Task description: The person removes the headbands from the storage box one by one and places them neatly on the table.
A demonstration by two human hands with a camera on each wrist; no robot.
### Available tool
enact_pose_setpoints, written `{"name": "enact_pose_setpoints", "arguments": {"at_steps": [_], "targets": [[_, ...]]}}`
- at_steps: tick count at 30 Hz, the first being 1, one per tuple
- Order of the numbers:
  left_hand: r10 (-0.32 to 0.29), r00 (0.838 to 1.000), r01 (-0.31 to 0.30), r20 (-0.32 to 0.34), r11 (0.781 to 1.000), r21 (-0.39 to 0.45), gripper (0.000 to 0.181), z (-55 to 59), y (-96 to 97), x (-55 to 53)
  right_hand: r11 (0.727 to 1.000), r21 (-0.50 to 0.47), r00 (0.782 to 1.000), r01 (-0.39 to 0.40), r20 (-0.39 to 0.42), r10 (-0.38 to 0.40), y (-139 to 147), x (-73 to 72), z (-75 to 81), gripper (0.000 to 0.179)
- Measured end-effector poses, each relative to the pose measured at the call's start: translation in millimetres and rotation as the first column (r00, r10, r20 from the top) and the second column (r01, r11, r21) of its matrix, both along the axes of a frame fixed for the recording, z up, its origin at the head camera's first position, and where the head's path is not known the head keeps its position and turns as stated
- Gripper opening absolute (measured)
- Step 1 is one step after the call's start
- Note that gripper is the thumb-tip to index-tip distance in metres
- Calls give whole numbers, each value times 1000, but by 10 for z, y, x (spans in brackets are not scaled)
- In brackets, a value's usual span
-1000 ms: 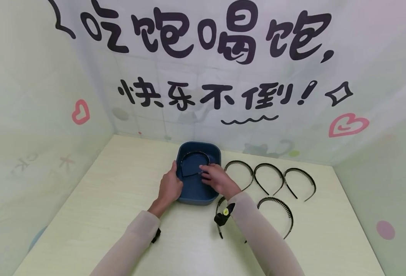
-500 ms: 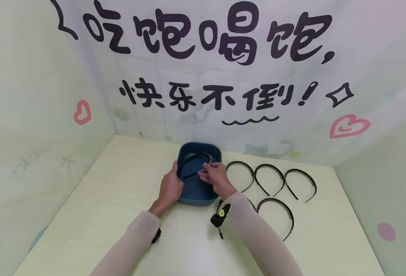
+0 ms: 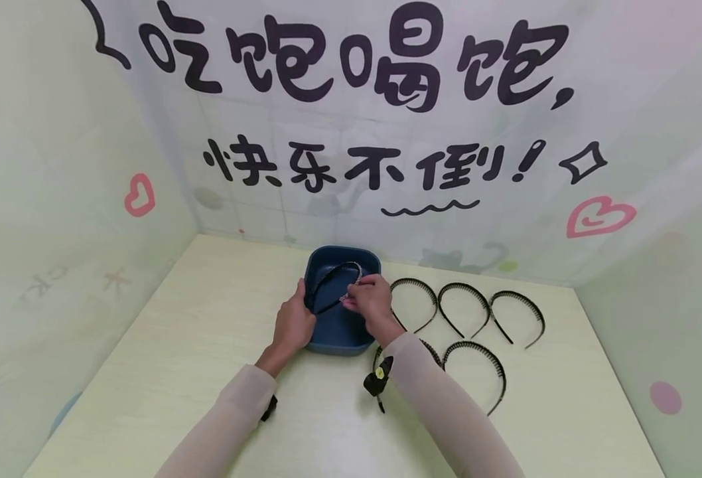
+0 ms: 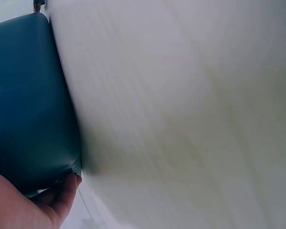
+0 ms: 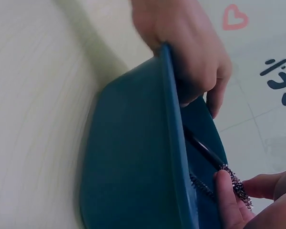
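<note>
A deep blue rectangular bin [image 3: 340, 342] with rounded corners stands on the table. My left hand [image 3: 294, 322] grips its left rim; in the left wrist view that hand [image 4: 28, 205] shows at the bin's edge. Inside the bin, my right hand [image 3: 371, 302] pinches a black headband [image 3: 330, 307] between thumb and fingers. Glittery beads cover part of the headband [image 5: 237, 185], as the right wrist view shows. The headband is tilted, its far arc lying toward the back of the bin. My fingers hide part of its right side.
Several black toothed headbands lie right of the bin: a back row, with one headband [image 3: 466, 287] in its middle, and a front row with another headband [image 3: 500, 368]. My right forearm covers part of the front row. A printed curtain [image 3: 339, 226] hangs behind the table [image 3: 231, 279].
My right hand, earlier with looser fingers at the headband's right side, now pinches it. The headband's near side has turned and tilted a little. My left hand stays on the bin.
</note>
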State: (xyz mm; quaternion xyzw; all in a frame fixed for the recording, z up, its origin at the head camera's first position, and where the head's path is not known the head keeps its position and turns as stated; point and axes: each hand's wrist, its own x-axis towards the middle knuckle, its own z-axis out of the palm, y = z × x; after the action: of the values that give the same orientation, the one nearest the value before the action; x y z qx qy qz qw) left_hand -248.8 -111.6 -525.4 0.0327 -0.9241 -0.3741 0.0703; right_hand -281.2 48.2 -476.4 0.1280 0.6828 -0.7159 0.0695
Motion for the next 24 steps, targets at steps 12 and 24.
{"name": "enact_pose_setpoints", "arguments": {"at_steps": [12,24], "targets": [[-15,1000,15,10,1000,27,72,1,-5,11,991,134,983,-19,-181,43,190,55,151,33],[-8,1000,8,-10,1000,16,73,-2,-10,0,984,176,985,-34,-159,62,534,56,223,35]]}}
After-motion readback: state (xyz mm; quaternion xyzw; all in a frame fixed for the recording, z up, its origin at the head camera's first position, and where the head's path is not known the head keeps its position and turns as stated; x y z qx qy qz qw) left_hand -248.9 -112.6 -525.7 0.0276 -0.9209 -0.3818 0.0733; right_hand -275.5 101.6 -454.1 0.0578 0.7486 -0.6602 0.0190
